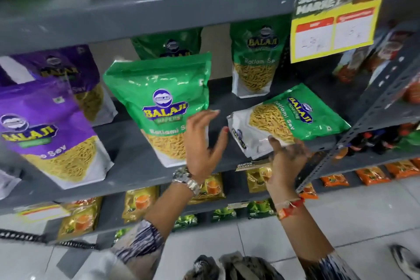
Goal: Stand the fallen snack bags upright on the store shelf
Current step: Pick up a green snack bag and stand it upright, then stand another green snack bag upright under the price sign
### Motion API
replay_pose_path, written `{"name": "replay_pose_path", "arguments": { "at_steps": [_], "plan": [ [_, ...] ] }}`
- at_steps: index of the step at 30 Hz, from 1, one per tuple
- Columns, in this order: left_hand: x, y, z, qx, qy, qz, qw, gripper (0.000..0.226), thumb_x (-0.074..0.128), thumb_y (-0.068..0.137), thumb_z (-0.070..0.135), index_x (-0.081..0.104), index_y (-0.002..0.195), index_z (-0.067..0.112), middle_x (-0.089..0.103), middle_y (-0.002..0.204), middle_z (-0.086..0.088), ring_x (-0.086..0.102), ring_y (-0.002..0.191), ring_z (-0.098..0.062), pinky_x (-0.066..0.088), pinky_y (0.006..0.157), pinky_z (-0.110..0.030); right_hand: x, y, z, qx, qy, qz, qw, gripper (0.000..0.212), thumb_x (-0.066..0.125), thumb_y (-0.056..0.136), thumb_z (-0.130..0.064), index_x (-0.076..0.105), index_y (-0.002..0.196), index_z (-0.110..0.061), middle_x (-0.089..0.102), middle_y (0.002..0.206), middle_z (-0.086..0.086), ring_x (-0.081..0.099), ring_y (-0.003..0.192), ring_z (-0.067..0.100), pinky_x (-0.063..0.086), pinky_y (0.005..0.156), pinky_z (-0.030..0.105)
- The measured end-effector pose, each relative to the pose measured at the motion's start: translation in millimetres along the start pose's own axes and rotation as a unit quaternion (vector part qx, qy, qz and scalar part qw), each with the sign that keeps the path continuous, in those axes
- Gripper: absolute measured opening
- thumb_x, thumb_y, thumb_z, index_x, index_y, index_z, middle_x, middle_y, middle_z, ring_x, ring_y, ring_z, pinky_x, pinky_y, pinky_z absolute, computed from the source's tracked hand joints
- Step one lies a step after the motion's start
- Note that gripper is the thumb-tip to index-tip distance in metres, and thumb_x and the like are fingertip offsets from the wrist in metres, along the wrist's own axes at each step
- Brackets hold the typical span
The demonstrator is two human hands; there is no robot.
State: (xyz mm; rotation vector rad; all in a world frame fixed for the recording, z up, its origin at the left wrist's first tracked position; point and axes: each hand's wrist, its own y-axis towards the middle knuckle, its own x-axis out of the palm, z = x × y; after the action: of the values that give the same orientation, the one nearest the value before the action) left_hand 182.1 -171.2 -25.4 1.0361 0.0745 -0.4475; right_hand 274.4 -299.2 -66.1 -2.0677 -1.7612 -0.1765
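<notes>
On the shelf (136, 157), two purple bags (52, 134) stand at nine o'clock. Beside them a green bag (163, 107) stands upright, the left hand (202, 143) spread wide against its right edge, gripping nothing. At three o'clock one green bag (286, 120) lies flat; the right hand (287, 157) touches its near corner, fingers loosely open. Two more green bags stand behind. So one bag seems left to raise; four green, two purple.

left hand (205, 141) open, right hand (287, 154) reaching
</notes>
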Motion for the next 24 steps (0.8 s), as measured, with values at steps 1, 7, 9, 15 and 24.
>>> {"name": "replay_pose_path", "arguments": {
  "at_steps": [1, 7, 9, 15, 24],
  "plan": [
    [16, 4, 3, -0.003, -0.01, -0.065, 0.998, 0.038, 0.053, 0.088, 0.031, 0.047, 0.122, 0.015, 0.051, 0.119, -0.003, 0.044, 0.113, -0.007, 0.032, 0.099, -0.012, -3, 7, 1, 0.055, -0.015, 0.017, 0.998, 0.046, 0.079, 0.07, -0.004, 0.046, 0.101, -0.014, 0.05, 0.089, 0.005, 0.051, 0.078, 0.023, 0.045, 0.065, 0.036],
    [104, 56, -25, -0.164, 0.201, -0.393, 0.882, 0.061, 0.055, 0.084, 0.045, 0.041, 0.133, 0.012, 0.041, 0.143, -0.014, 0.047, 0.123, -0.035, 0.042, 0.099, -0.044, -6, 34, -12, 0.253, -0.027, -0.083, 0.963, 0.061, 0.069, 0.084, -0.03, 0.046, 0.133, -0.001, 0.059, 0.111, 0.019, 0.06, 0.078, 0.022, 0.055, 0.063, 0.031],
    [117, 67, -36, -0.197, 0.226, -0.422, 0.856, 0.066, 0.057, 0.079, 0.056, 0.049, 0.125, 0.009, 0.054, 0.13, -0.017, 0.055, 0.113, -0.034, 0.046, 0.089, -0.04, -11, 41, -16, 0.254, -0.026, -0.128, 0.958, 0.056, 0.064, 0.088, -0.03, 0.046, 0.135, -0.004, 0.057, 0.118, 0.016, 0.061, 0.087, 0.024, 0.053, 0.071, 0.033],
    [128, 77, -32, -0.344, 0.078, -0.521, 0.777, 0.086, 0.072, 0.063, 0.059, 0.055, 0.115, -0.007, 0.06, 0.12, -0.027, 0.058, 0.107, -0.04, 0.047, 0.089, -0.046, -31, 54, -26, 0.256, -0.05, -0.212, 0.942, 0.06, 0.069, 0.083, -0.029, 0.045, 0.133, -0.006, 0.057, 0.131, 0.018, 0.059, 0.115, 0.032, 0.052, 0.086, 0.041],
    [89, 8, 11, -0.474, -0.084, -0.458, 0.748, 0.025, 0.084, 0.06, 0.018, 0.073, 0.082, 0.017, 0.076, 0.095, 0.003, 0.068, 0.075, 0.0, 0.05, 0.062, -0.011, -82, 67, -37, 0.148, -0.123, -0.266, 0.945, 0.05, 0.081, 0.062, 0.005, 0.064, 0.106, -0.01, 0.076, 0.092, 0.003, 0.072, 0.074, 0.009, 0.053, 0.066, 0.024]
  ]
}}
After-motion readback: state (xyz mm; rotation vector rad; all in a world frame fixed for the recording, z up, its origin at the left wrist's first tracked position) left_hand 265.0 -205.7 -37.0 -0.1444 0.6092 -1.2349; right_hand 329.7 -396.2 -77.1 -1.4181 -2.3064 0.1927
